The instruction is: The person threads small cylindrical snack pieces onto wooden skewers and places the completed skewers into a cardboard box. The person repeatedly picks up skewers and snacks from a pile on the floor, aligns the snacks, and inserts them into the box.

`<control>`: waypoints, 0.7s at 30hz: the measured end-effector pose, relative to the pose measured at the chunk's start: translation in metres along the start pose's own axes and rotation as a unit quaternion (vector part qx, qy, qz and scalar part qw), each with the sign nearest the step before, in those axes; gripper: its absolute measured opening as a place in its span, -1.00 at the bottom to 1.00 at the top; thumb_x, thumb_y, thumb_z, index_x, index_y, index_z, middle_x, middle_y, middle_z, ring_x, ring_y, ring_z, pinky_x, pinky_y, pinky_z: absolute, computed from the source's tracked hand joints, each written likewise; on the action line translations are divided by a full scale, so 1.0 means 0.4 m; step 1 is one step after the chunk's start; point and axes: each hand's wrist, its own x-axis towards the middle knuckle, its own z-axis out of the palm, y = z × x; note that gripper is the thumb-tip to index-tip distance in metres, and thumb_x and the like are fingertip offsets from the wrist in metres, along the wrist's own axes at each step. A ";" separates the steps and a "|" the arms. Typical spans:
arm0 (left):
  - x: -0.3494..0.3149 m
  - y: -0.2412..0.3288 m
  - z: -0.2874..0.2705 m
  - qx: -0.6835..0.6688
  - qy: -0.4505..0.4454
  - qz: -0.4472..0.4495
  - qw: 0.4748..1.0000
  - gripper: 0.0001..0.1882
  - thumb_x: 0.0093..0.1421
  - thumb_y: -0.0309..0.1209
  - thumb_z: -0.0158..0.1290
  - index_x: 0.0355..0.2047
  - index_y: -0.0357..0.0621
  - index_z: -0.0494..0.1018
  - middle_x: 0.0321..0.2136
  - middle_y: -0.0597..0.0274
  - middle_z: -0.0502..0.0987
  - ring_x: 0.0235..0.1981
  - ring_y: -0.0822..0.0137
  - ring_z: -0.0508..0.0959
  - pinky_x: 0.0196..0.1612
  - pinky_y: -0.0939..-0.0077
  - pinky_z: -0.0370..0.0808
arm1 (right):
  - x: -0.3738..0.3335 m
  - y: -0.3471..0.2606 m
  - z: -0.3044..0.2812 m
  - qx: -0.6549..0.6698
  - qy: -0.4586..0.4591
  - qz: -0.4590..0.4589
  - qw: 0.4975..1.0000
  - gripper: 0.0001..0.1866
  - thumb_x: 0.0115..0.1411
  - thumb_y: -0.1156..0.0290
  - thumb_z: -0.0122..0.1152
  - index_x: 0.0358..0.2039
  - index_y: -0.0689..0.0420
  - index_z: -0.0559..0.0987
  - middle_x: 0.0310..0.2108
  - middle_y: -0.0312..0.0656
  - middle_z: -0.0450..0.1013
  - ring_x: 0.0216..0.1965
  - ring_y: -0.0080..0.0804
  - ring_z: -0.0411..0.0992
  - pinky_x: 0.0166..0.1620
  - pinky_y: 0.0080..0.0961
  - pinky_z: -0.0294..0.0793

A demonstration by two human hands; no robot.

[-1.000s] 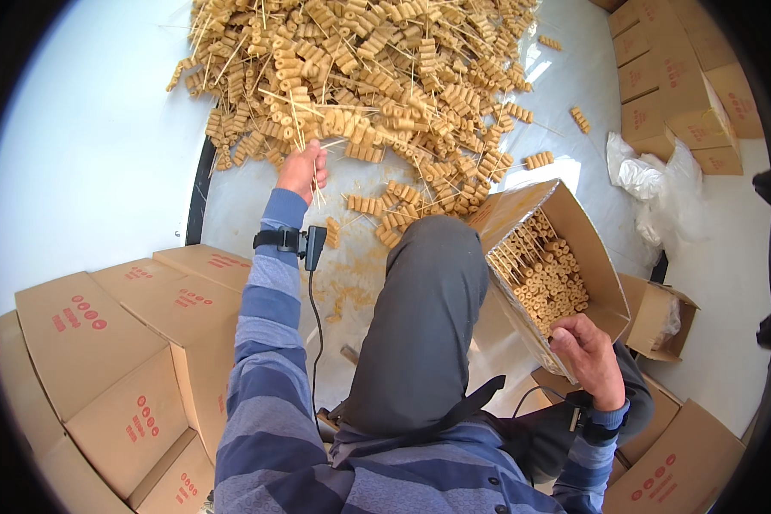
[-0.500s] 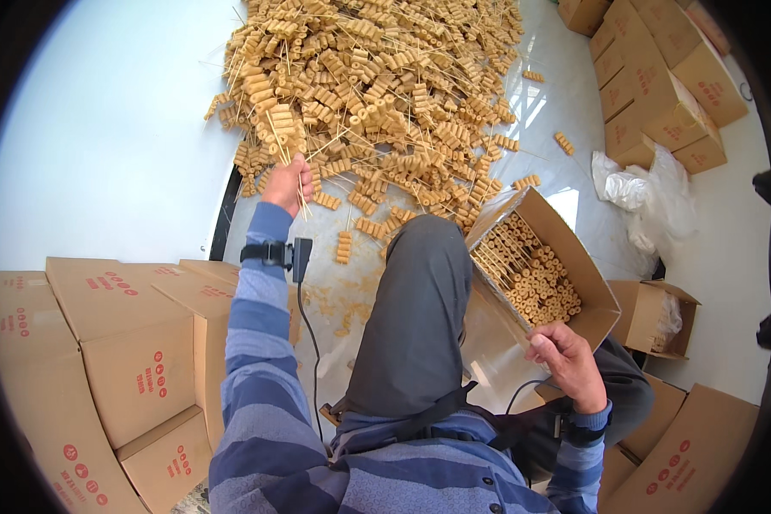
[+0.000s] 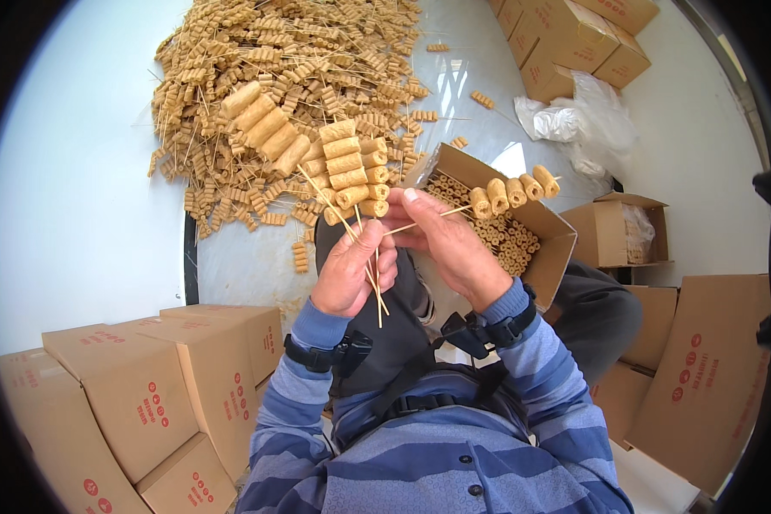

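Note:
My left hand point(image 3: 356, 267) is closed around the thin sticks of several skewers point(image 3: 345, 163), which carry golden-brown rolled pieces and fan out away from me. Close beside it, my right hand point(image 3: 451, 238) pinches the stick of one skewer point(image 3: 511, 193) that points to the right, over the open carton. Its fingertips partly hide behind the left hand's bunch. Below that skewer, the open cardboard box point(image 3: 555, 219) holds many skewers packed together, their round roll ends showing. A large heap of loose skewers point(image 3: 274, 60) lies beyond my hands.
Closed cartons point(image 3: 128, 385) are stacked at the near left, and more cartons point(image 3: 565, 34) stand at the far right. Crumpled clear plastic point(image 3: 587, 120) lies before them. A smaller open box point(image 3: 617, 227) and a large carton point(image 3: 702, 368) are on my right. Stray skewers point(image 3: 482, 99) dot the floor.
My left hand has come back from the heap with a bunch of skewers. My right hand has left the box's edge, joined the left and now holds one skewer. The view has shifted.

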 end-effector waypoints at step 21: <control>-0.049 -0.109 0.062 0.143 -0.198 -0.095 0.965 -0.64 0.50 -0.19 -0.16 0.02 -0.25 0.39 -0.41 0.17 0.51 -0.41 0.33 0.54 -0.33 0.48 0.52 | -0.182 0.070 -0.070 0.089 -0.119 0.079 0.986 -0.56 0.43 0.18 0.09 0.13 0.26 0.49 -0.34 -0.22 0.56 -0.58 -0.62 0.49 -0.54 -0.72 0.50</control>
